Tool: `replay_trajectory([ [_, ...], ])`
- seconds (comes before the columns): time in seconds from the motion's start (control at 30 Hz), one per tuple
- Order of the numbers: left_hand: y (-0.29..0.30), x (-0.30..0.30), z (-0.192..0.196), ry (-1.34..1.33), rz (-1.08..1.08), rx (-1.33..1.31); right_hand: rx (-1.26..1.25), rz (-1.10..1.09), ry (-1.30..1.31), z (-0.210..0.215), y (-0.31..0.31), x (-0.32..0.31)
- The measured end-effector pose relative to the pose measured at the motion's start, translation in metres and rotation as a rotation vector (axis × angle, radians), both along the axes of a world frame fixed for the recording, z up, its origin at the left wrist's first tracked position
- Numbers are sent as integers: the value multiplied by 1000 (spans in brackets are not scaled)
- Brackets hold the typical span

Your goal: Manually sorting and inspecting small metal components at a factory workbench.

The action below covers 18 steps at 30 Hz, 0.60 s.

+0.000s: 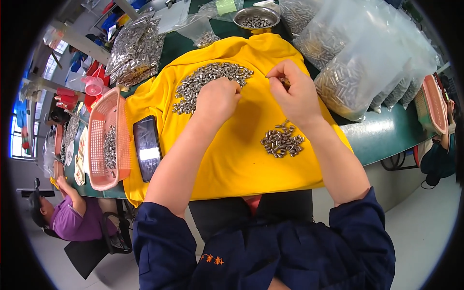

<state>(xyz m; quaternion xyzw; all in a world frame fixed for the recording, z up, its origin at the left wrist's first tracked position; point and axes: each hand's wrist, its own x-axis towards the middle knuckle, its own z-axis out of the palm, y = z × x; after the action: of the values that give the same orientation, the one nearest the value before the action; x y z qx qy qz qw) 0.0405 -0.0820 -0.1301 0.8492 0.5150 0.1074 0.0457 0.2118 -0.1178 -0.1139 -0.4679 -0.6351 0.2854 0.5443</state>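
2 bare hands (216,100) (300,94) apart, fingers (235,88) curled

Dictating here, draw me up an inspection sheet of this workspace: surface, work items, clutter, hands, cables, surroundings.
Surface: yellow cloth over a green table, rumpled at its edges.
Work items: large heap of metal cylinders beyond the left forearm; small heap of metal cylinders nearer the body, right of centre.
Clutter: smartphone on the cloth's left; pink basket beside it, holding metal parts; clear bags of metal parts at right.
Hands: left hand curled at the large heap's edge; right hand above the cloth, fingertips together, contents unclear.
Cables: nothing seen on the cloth.
Surroundings: seated person in purple at left.
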Motion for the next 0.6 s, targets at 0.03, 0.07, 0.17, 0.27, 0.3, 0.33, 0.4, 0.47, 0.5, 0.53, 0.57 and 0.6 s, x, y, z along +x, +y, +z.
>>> replay_trajectory([
  [0.03, 0, -1, -2, -42, -41, 27, -5, 1, -10, 0, 0, 0],
  [0.07, 0, -1, -5, -41, -42, 25, -10, 3, -21, 0, 0, 0],
  [0.17, 0, -1, -7, -59, -52, 27, -16, 24, -43, 0, -1, 1],
  [0.27, -8, 1, 0, -120, -84, 61, -40, 53, -51, 1, -2, 1],
  [0.3, -12, 4, 3, -422, -8, -146, -42, 48, -51, 1, -2, 1],
  [0.33, -16, 7, 7, -721, 73, -356, -68, 110, -26, 0, -1, 1],
  [0.4, -22, 7, 5, -1016, 68, -552, -98, 168, -4, -1, 0, 1],
  [0.47, -26, 5, 7, -1316, 79, -742, -143, 253, -34, 1, -2, 0],
  [0.5, -27, 3, 8, -1368, 55, -762, -147, 257, -37, 0, -3, 0],
  [0.53, -27, 2, 8, -1421, 25, -783, -166, 274, -19, 0, -3, 0],
  [0.57, -26, 1, 7, -1424, 23, -786, -184, 290, -2, 0, -3, -1],
  [0.6, -26, 1, 6, -1402, 19, -787, -186, 288, -6, 0, -3, 0],
])
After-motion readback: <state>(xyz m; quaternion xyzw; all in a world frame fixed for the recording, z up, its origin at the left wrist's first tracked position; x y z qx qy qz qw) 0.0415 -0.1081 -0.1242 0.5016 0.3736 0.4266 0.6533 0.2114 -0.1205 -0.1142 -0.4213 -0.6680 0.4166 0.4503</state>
